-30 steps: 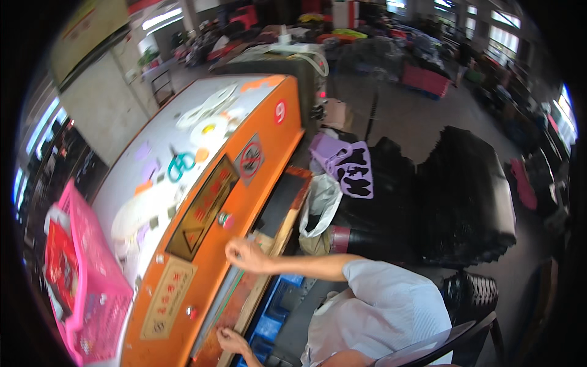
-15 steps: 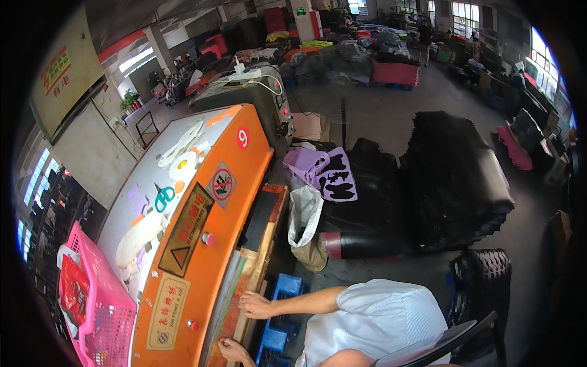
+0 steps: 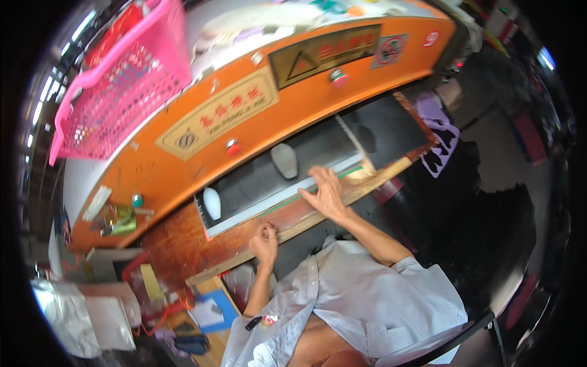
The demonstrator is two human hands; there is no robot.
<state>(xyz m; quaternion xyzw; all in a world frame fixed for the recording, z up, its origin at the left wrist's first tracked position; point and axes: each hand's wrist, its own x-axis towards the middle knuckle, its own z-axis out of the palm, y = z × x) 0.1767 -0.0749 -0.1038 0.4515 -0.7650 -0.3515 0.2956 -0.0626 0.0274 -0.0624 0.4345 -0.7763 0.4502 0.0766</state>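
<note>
My right hand (image 3: 326,194) is open, thumb and fingers apart, over the pale metal strip (image 3: 287,197) along the front of the machine bed. My left hand (image 3: 264,240) has its fingers curled at the red-brown wooden ledge (image 3: 229,248); whether anything is in them is hidden. Beyond the strip, on the black bed surface (image 3: 244,177), a grey tapered, rounded piece (image 3: 284,161) lies just past my right fingertips. A pale bluish oval piece (image 3: 212,203) sits at the bed's left end, apart from both hands.
The orange machine housing (image 3: 293,101), with red-capped buttons, overhangs the bed's far side. A pink perforated basket (image 3: 128,92) stands on it at left. Purple cut-out sheeting (image 3: 437,131) and black sheets (image 3: 489,226) lie at right. A blue board (image 3: 217,309) lies low left.
My view has swung left and down, so the bed and its two pieces now show. My right hand has gone from curled at the ledge to spread over the strip.
</note>
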